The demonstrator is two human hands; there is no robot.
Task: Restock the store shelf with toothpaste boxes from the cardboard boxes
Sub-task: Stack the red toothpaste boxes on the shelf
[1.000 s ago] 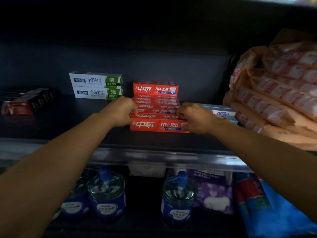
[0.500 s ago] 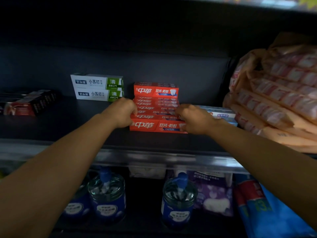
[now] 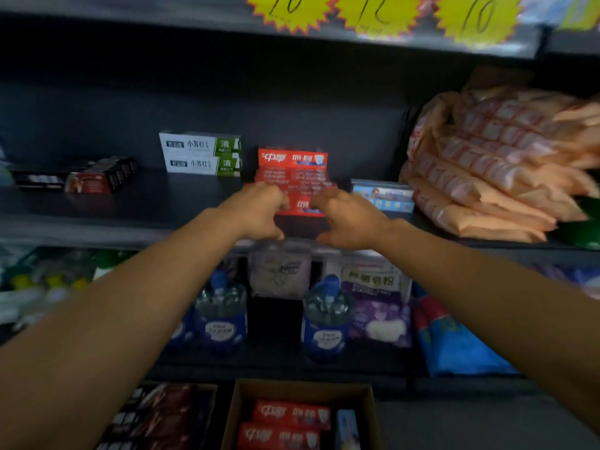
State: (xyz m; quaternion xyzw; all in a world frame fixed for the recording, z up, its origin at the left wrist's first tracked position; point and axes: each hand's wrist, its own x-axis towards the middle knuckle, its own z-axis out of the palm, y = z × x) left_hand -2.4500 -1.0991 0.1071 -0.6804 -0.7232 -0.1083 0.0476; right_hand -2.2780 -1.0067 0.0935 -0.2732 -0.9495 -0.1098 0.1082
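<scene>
A stack of red toothpaste boxes (image 3: 292,172) lies on the dark middle shelf (image 3: 181,203), the front box facing me. My left hand (image 3: 259,212) and my right hand (image 3: 349,219) hover at the shelf's front edge, one at each end of that front box. Their fingers are spread and curled and hold nothing; whether the fingertips still touch the box I cannot tell. Below, an open cardboard box (image 3: 232,417) on the floor holds more red toothpaste boxes (image 3: 292,414).
White-green toothpaste boxes (image 3: 201,153) stand left of the red stack, dark boxes (image 3: 97,178) farther left, a blue-white box (image 3: 383,194) to the right, then piled orange packets (image 3: 487,164). Blue bottles (image 3: 222,319) and pouches fill the lower shelf. Yellow price tags (image 3: 376,11) hang above.
Both hands have let go of the front red box and drawn back to the shelf edge. The view has pulled back and down, so the cardboard box now shows.
</scene>
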